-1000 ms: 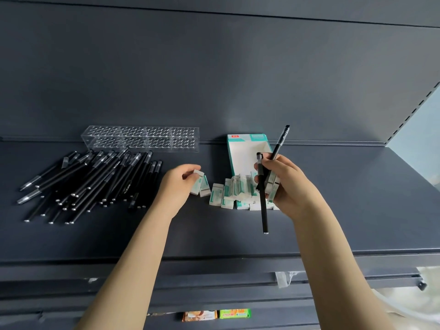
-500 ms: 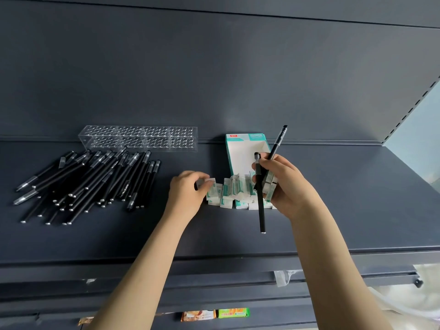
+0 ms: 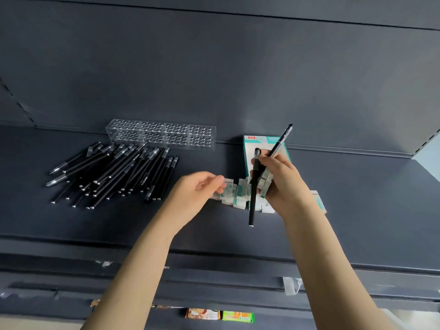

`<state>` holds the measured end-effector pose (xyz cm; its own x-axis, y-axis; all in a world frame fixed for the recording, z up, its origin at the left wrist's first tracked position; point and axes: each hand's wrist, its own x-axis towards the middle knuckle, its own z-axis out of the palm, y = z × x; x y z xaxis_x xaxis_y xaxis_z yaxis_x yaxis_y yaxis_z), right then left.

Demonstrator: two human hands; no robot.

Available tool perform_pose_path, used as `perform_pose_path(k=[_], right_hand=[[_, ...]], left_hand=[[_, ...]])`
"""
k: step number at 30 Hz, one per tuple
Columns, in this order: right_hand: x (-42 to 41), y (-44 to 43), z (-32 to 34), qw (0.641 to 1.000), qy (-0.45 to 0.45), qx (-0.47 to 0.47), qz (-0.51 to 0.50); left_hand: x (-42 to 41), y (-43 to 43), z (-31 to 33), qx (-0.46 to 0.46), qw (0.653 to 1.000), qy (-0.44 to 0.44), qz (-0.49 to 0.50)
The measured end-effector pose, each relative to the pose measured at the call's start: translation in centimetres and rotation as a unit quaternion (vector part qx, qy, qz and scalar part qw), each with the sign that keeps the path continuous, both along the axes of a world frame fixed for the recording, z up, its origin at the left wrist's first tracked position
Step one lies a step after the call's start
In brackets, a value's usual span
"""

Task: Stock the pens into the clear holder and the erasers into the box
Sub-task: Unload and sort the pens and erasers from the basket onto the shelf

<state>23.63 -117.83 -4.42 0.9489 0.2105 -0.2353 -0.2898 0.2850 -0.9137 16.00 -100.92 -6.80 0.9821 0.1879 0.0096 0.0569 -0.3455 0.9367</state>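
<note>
A dark grey shelf (image 3: pixel 357 210) carries everything. Nearest, the right hand (image 3: pixel 281 184) grips two black pens (image 3: pixel 253 203) and a few held erasers (image 3: pixel 265 184), above the loose erasers (image 3: pixel 240 198) clustered on the shelf. The left hand (image 3: pixel 192 194), blurred, pinches the end eraser (image 3: pixel 227 186) at the cluster's left. Further left lies the pen pile (image 3: pixel 119 175). Against the back wall are the clear holder (image 3: pixel 162 134) and the teal eraser box (image 3: pixel 252 153).

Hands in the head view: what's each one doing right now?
Left hand: pinches an eraser, though blurred.
Right hand: grips two pens and a few more erasers.
</note>
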Motion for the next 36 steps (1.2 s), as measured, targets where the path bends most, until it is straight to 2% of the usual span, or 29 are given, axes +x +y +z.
perform_pose_path(k=[5, 10, 13, 23, 27, 30, 36], right_hand=[[-0.1, 5.0, -0.4, 0.999, -0.011, 0.036, -0.014], [-0.8, 10.5, -1.4, 0.998, -0.012, 0.066, -0.018], [-1.4, 13.9, -1.6, 0.998, 0.001, 0.063, -0.020], [-3.6, 23.8, -1.2, 0.997, 0.012, 0.063, -0.033], [-3.5, 25.4, -2.1, 0.995, 0.059, 0.026, -0.074], [-3.8, 25.5, -2.1, 0.996, 0.080, 0.010, -0.040], [-4.5, 24.5, -1.5, 0.994, 0.069, -0.064, 0.049]], left_hand=[[-2.5, 1.6, 1.4, -0.017, 0.998, 0.032, -0.044], [-3.5, 6.3, 1.0, 0.024, 0.997, 0.075, -0.016], [-3.8, 9.6, 0.7, 0.020, 0.996, 0.089, 0.009], [-4.6, 20.1, 0.8, 0.043, 0.993, 0.100, -0.036], [-5.1, 24.0, 0.9, 0.079, 0.994, 0.071, 0.024], [-5.0, 25.8, 0.3, 0.106, 0.989, 0.038, 0.091], [-3.9, 25.8, -1.5, 0.161, 0.977, 0.013, 0.140]])
